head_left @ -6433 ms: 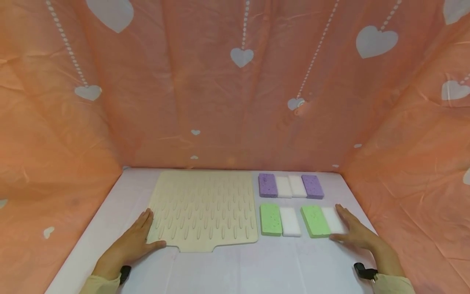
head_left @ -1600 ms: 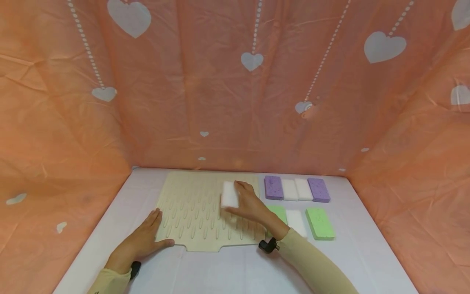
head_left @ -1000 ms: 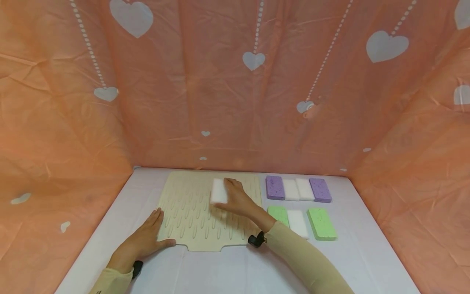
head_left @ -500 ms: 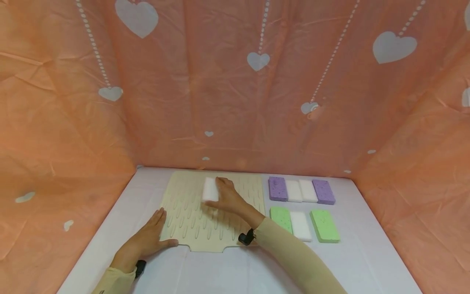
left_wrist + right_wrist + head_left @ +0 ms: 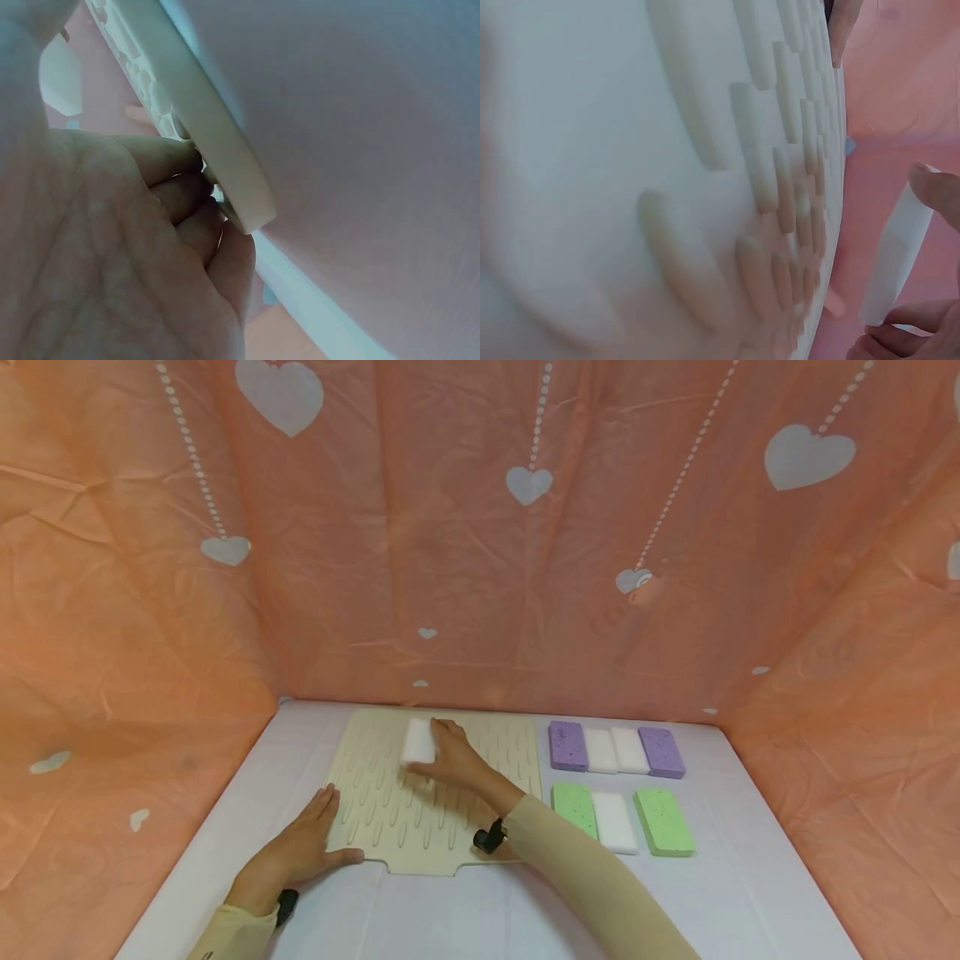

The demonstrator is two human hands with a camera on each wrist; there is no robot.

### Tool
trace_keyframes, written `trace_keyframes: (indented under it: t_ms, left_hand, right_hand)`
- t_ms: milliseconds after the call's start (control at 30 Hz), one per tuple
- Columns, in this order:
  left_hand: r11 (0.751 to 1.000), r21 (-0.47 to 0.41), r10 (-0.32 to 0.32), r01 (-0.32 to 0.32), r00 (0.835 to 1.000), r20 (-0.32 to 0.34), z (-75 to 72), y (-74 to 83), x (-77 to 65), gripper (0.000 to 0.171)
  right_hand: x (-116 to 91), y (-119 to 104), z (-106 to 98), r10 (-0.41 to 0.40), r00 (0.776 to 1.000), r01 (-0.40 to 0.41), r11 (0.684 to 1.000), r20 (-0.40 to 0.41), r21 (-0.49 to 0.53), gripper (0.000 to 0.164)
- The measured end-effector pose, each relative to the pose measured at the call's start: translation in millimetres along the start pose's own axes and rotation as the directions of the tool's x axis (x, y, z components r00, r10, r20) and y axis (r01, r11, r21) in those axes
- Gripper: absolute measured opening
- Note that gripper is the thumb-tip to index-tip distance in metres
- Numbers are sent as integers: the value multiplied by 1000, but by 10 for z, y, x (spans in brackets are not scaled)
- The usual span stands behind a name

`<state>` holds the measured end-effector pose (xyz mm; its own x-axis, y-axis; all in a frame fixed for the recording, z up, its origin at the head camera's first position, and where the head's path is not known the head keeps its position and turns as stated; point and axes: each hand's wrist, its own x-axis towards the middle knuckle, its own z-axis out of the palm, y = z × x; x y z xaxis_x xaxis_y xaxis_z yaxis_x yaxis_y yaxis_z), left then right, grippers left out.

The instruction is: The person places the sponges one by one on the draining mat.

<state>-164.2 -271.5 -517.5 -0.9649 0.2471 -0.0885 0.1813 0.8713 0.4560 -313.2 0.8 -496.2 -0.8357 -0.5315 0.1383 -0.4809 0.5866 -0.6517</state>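
A cream mat (image 5: pixel 422 862) with rows of raised oval ridges lies on the white table. My right hand (image 5: pixel 459 758) pinches a white sponge (image 5: pixel 418 742) above the mat's far middle part. The right wrist view shows this white sponge (image 5: pixel 900 247) between thumb and fingertips, standing off from the ridged surface. At the mat's near left corner rests my left hand (image 5: pixel 300 843), fingers extended along the left edge and thumb by the near edge. In the left wrist view, fingertips of the left hand (image 5: pixel 112 232) touch the mat's rim (image 5: pixel 225 161).
Right of the mat, a back row has a purple sponge (image 5: pixel 567 746), two white sponges (image 5: pixel 601 750) and another purple sponge (image 5: pixel 662 752). The front row has a green sponge (image 5: pixel 574 808), a white sponge (image 5: pixel 615 822) and another green sponge (image 5: pixel 664 822). Orange heart-patterned cloth (image 5: pixel 480 568) surrounds the table.
My right hand has taken the rightmost white sponge from the front row and carried it leftward over the mat. It has lately shifted slightly further left. The left hand stays at the mat's corner.
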Motion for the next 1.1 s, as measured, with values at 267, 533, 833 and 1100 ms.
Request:
trace_keyframes:
  t_ms: [267,533,833,1100]
  left_hand:
    - [1000,-2,3,-3,1000,-10,-15,34,5,124]
    - [1000,2,-15,15,1000,11,-25,32,9,126]
    - [1000,3,-14,14,1000,16,-25,31,18,126]
    - [999,-19,-33,34,999,19,-25,36,7,127]
  right_hand:
    - [132,12,40,44,999,-45,999,9,29,94]
    - [258,39,94,55,998,-55,996,3,69,88]
    - [391,76,151,70,997,-71,989,14,133,76]
    - [504,72,249,57,998,-63,962,30,265,67]
